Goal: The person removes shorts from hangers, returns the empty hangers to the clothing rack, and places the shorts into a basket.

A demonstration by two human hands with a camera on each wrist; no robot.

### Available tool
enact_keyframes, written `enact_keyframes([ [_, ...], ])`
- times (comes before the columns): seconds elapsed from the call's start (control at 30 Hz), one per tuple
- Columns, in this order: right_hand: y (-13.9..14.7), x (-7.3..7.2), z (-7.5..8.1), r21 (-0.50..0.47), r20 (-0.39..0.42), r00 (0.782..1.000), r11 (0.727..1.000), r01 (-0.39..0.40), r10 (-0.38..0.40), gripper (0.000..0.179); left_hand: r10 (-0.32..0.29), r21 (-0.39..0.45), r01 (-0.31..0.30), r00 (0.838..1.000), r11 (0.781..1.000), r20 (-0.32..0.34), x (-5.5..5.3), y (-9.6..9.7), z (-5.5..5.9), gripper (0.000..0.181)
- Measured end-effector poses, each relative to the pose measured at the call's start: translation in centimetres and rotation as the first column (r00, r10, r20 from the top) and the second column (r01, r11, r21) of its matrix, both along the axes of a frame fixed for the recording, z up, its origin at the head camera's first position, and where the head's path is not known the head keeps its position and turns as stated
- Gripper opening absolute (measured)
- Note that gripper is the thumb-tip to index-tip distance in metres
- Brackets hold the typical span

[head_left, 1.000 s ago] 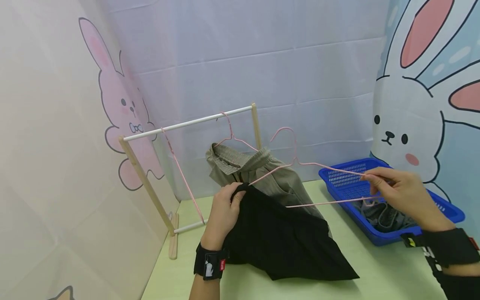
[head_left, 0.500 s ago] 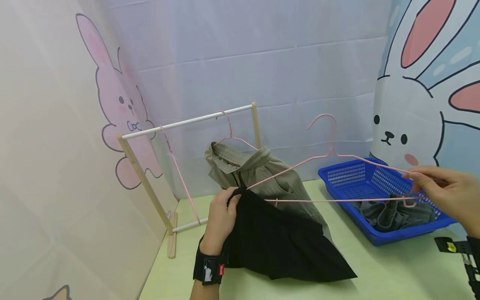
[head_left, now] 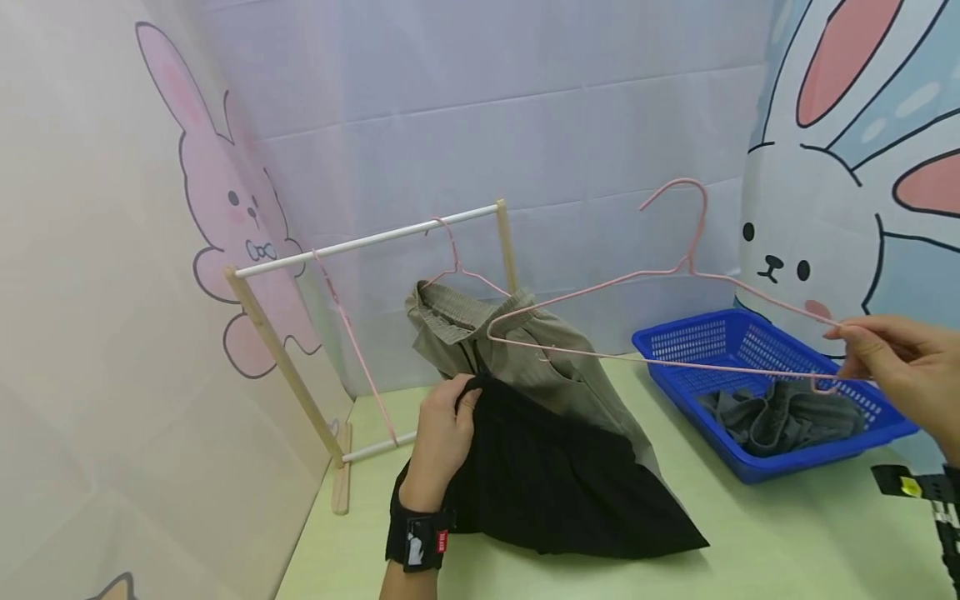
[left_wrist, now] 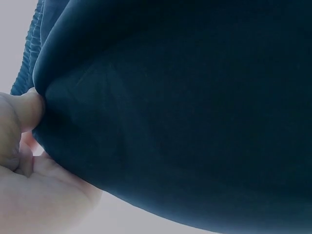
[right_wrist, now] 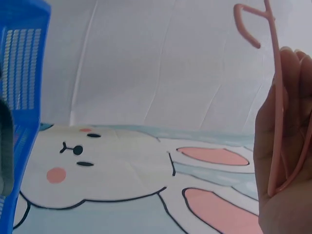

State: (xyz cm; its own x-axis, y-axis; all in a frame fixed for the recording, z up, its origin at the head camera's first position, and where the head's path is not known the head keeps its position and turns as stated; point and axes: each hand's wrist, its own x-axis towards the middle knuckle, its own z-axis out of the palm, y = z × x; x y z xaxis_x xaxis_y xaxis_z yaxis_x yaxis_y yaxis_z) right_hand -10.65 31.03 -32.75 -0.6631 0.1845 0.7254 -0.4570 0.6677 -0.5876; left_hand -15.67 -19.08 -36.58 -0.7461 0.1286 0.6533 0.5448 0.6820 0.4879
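Observation:
In the head view my left hand (head_left: 442,437) pinches the top edge of a black garment (head_left: 555,483), which drapes down over the pale green table. The left wrist view shows thumb and fingers gripping the dark cloth (left_wrist: 165,117), with a gathered elastic edge (left_wrist: 25,63) beside them. My right hand (head_left: 903,358) holds a pink hanger (head_left: 690,260) by one end, hook upward, its far end apart from the black cloth and overlapping the khaki trousers. In the right wrist view the hanger's end (right_wrist: 278,107) lies across the palm.
A small rack with a white rail (head_left: 367,242) stands behind, carrying another pink hanger (head_left: 348,333) and khaki trousers (head_left: 600,400) on a hanger. At the right, a blue basket (head_left: 675,400) contains a crumpled grey garment (head_left: 795,417). Printed fabric walls enclose the table (head_left: 795,533).
My right hand has moved right, drawing the hanger away from the black garment; the hanger's near end, hidden at the cloth before, has come out and risen. The left hand keeps its grip.

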Motion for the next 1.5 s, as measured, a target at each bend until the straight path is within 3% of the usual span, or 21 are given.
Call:
enact_keyframes([
  [0.1,-1.2,0.3,0.8,-0.011,0.029,1.0,1.0,0.009,-0.009,0.019,-0.026,-0.016,0.026,1.0,1.0,0.015,0.2,0.6,-0.2,0.011],
  [0.3,-4.1,0.1,2.7,0.026,0.038,0.998,0.998,-0.057,0.056,0.022,-0.059,-0.041,0.062,0.996,0.997,0.068,0.7,2.2,-1.3,0.01],
  [0.43,-6.1,0.1,4.4,0.061,0.054,0.995,0.994,-0.092,0.089,0.022,-0.081,-0.069,0.088,0.991,0.994,0.107,1.2,3.6,-2.5,0.011],
  [0.6,-8.4,-0.2,6.0,0.085,0.014,0.99,0.987,-0.139,0.138,0.019,-0.108,-0.142,0.129,0.983,0.981,0.147,2.0,5.7,-4.7,0.013],
  [0.7,-9.5,-0.6,6.5,0.099,-0.025,0.986,0.982,-0.163,0.167,0.017,-0.13,-0.167,0.168,0.967,0.972,0.22,2.3,6.9,-6.3,0.017],
  [0.8,-10.3,-0.8,6.7,0.111,-0.046,0.982,0.978,-0.179,0.185,0.015,-0.155,-0.168,0.215,0.938,0.962,0.31,2.3,7.8,-7.7,0.02],
  [0.97,-11.4,-1.2,6.7,0.099,-0.034,0.982,0.978,-0.184,0.188,0.016,-0.166,-0.179,0.255,0.9,0.95,0.403,2.2,8.7,-9.6,0.023],
  [1.27,-12.9,-2.5,6.5,0.117,-0.059,0.978,0.974,-0.194,0.201,0.015,-0.158,-0.228,0.295,0.865,0.928,0.476,2.5,9.7,-11.3,0.018],
  [1.5,-16.6,-2.9,7.4,0.179,-0.021,0.964,0.949,-0.258,0.266,0.02,-0.131,-0.259,0.314,0.829,0.913,0.544,2.6,10.5,-12.3,0.022],
])
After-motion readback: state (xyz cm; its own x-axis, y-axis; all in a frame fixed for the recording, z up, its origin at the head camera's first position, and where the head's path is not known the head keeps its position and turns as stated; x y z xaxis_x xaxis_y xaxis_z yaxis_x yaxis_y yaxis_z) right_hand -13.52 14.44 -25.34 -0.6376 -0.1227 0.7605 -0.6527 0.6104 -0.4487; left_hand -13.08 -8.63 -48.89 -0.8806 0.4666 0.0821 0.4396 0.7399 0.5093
